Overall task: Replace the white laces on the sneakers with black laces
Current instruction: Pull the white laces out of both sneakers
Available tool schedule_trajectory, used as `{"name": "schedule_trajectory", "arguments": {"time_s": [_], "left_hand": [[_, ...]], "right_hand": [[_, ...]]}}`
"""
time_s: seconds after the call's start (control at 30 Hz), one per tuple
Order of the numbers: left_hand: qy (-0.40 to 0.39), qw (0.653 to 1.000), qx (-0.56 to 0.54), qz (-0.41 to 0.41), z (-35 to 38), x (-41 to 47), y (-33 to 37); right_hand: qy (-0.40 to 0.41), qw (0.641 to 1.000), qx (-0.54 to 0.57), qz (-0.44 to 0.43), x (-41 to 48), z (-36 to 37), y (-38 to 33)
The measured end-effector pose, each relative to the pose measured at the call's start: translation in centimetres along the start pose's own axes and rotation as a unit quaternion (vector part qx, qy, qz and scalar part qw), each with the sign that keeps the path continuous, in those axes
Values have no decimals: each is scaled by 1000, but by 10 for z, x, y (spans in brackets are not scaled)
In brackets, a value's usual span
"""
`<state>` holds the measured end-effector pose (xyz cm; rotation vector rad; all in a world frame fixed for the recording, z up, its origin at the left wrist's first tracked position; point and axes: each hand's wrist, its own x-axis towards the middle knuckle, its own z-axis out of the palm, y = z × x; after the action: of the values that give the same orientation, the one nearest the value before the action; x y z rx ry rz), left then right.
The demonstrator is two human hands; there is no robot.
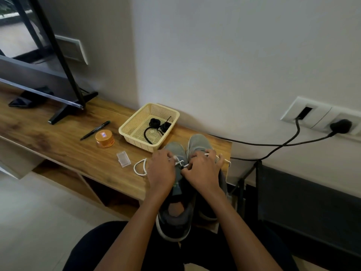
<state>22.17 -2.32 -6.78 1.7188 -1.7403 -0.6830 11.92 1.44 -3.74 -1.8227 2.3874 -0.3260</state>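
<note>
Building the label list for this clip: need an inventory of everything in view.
sneakers: 2, grey, side by side at table's right end
white lace: count unclear, white, across one sneaker, loop on table to the left
black laces: 2 coils, black, in basket
basket: 1, cream, behind sneakers
jar: 1, orange, left of basket
pen: 1, black, left of jar
box: 1, clear, in front of jar
screen: 1, black, table's left
table: 1, wood, against wall
socket plate: 1, white, wall at right
left hand: grips white lace
right hand: pinches white lace
</note>
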Motion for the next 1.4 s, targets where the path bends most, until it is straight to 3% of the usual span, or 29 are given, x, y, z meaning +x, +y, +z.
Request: {"name": "schedule_trajectory", "arguments": {"time_s": [0.13,0.2,0.3,0.37,0.5,0.77,0.83,0.93,1.03,1.1,1.17,1.27,1.4], "left_hand": [[58,978,-161,-116,-6,7,-4],[52,977,-173,-114,-8,6,-3],[52,997,-11,47,-8,7,-1],[-9,986,123,114,-8,6,0],[-106,972,199,62,-5,1,-1],[-91,970,213,75,-2,-2,5],[-38,981,179,65,-5,-1,4],[83,995,51,-13,-17,7,1],[155,968,-148,-129,-33,18,-1],[172,949,-206,-167,-37,21,-2],[160,966,-154,-134,-37,16,2],[87,996,3,23,-31,11,5],[-93,979,166,79,-17,2,6]], "right_hand": [[-11,1000,-14,19,1,2,1],[-11,1000,-16,19,0,4,0],[-7,1000,-16,22,0,6,-1],[-10,1000,-11,20,1,6,-1],[-5,1000,6,15,2,8,1],[3,999,20,34,6,13,4],[9,999,18,45,5,12,5],[19,998,23,48,4,11,5],[24,998,34,41,2,12,5],[31,998,37,38,2,14,4],[33,998,42,39,2,16,3],[32,998,41,38,4,19,4],[25,997,60,47,5,20,4]]}}
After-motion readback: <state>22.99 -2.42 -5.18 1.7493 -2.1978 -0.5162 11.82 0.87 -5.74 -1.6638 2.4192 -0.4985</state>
